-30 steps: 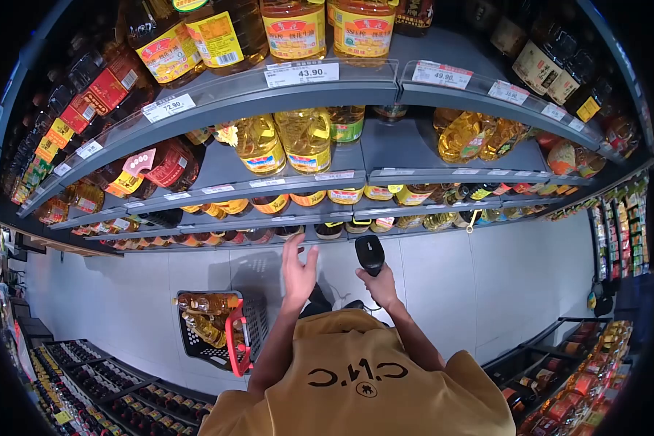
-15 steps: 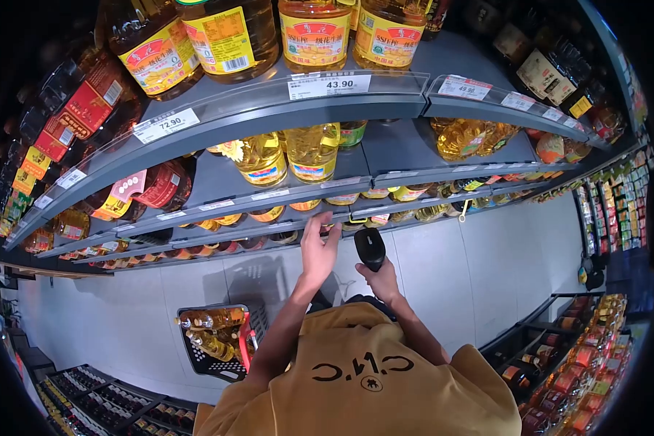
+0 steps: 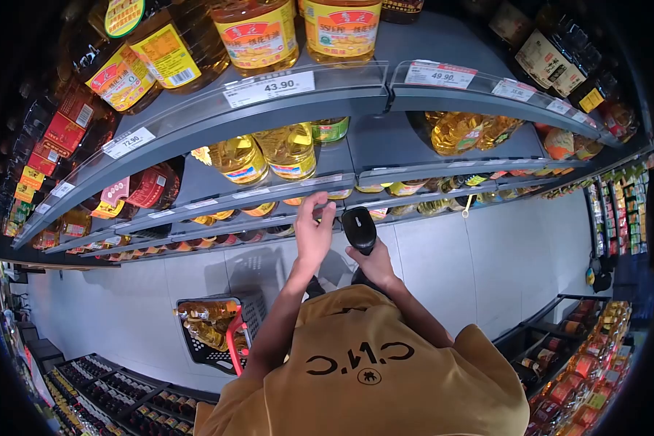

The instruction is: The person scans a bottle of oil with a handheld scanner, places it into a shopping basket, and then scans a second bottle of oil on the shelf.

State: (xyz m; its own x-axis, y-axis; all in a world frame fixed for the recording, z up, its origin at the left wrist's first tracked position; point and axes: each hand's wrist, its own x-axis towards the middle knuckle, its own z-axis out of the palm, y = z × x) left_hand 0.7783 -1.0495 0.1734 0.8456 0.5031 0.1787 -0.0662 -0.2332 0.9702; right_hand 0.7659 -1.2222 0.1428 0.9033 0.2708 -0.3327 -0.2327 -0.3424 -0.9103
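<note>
My right hand [image 3: 373, 263] grips a black handheld barcode scanner [image 3: 360, 229], its head pointing toward the shelves. Beside it, my left hand [image 3: 313, 240] is raised with loosely bent fingers apart, and I see nothing in it. Both hands are in front of the lower shelf edges, near the rows of oil bottles. Two bottles of yellow cooking oil [image 3: 286, 151] stand on the shelf above my left hand. Higher up, large peanut oil bottles [image 3: 257, 38] stand behind a price label [image 3: 270, 89] reading 43.90.
A black shopping basket [image 3: 255, 311] with a red handle [image 3: 234, 338] stands on the floor to my left, holding several oil bottles [image 3: 206, 333]. Racks of bottles [image 3: 580, 381] stand behind me at right, more at left. A yellow hook-like tag [image 3: 468, 206] hangs from the shelf at right.
The view has shifted right, so the upper bottles and labels appear further left. Both hands stay near each other at the shelf front; the scanner remains in my right hand.
</note>
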